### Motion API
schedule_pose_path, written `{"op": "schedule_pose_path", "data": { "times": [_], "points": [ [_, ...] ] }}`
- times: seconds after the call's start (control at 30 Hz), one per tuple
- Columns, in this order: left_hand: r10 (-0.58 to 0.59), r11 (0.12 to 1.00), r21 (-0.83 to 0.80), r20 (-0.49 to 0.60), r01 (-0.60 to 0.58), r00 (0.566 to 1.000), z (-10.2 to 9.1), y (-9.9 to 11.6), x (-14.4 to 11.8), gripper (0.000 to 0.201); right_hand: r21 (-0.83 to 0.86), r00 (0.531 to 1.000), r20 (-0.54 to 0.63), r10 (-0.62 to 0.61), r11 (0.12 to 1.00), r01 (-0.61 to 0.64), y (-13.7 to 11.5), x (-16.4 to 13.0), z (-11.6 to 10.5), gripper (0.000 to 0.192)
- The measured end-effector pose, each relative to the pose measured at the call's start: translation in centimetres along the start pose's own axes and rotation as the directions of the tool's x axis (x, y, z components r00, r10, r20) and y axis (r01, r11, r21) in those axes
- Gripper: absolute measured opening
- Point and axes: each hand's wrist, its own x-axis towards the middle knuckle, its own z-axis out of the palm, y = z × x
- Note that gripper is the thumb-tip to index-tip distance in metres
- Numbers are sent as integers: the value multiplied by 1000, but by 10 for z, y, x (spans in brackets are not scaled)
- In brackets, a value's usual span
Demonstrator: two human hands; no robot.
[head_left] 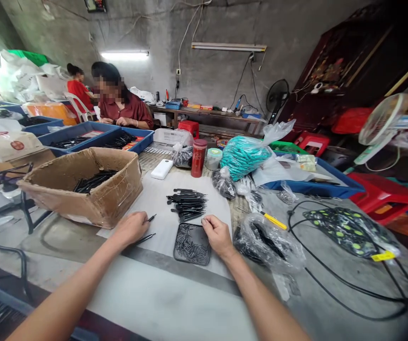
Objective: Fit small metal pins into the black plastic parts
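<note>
Both forearms reach in from the near edge over a grey sheet (161, 199). Curled loosely, the left hand (131, 228) pinches thin black pens (146, 228), tips pointing right toward the tray (191, 244), probably ready for fitting. Fingers of the right hand (218, 233) bunch at the tray's top corner, over small dark parts; whether they hold one is unclear. A pen pile (187, 202) lies just behind, a cardboard box (83, 187) left.

A small assembly workshop: concrete walls, parts bins (83, 135), workers at cluttered benches (207, 116).
</note>
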Motion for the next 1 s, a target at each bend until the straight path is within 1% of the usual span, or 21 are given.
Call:
{"op": "schedule_pose_path", "data": {
  "times": [0.07,0.13,0.2,0.27,0.37,0.47,0.53,0.63,0.73,0.8,0.87,0.93,1.0],
  "points": [
    [-39,999,-15,-26,39,999,-3,3,-1,22,-20,1000,15,-12,1000,12,-1,1,-1,23],
    [-31,997,-67,-60,27,998,-7,6,-3,23,-56,998,58,-24,998,27,-3,2,-1,21],
    [18,986,-165,-104,-35,994,-9,10,-4,24,-127,989,137,-47,990,65,-6,2,-1,18],
    [70,955,-275,-159,-113,985,-8,17,-5,29,-238,969,232,-85,961,142,-8,2,1,16],
    [120,891,-403,-239,-211,964,-2,31,-2,33,-407,922,360,-138,867,289,-11,3,6,13],
    [155,810,-501,-317,-304,936,7,43,1,32,-522,883,456,-111,770,366,-15,3,10,13],
    [164,776,-528,-359,-345,919,14,48,3,31,-573,862,503,-69,720,392,-18,4,12,13],
    [179,764,-523,-393,-379,902,22,49,2,29,-619,844,535,-30,666,416,-22,5,15,14],
    [199,753,-524,-394,-398,897,27,48,-1,28,-638,837,546,-14,641,427,-24,5,15,15],
    [216,746,-527,-390,-409,895,28,47,-3,27,-639,840,543,-9,645,420,-23,5,14,15],
    [228,742,-523,-391,-419,892,27,48,-5,25,-619,857,515,-10,687,380,-22,6,11,15],
    [236,740,-521,-392,-426,889,27,50,-6,23,-551,890,454,-31,775,308,-21,7,7,15],
    [250,731,-525,-387,-435,887,27,52,-8,22,-417,925,376,-53,882,220,-21,7,2,15]
  ]
}}
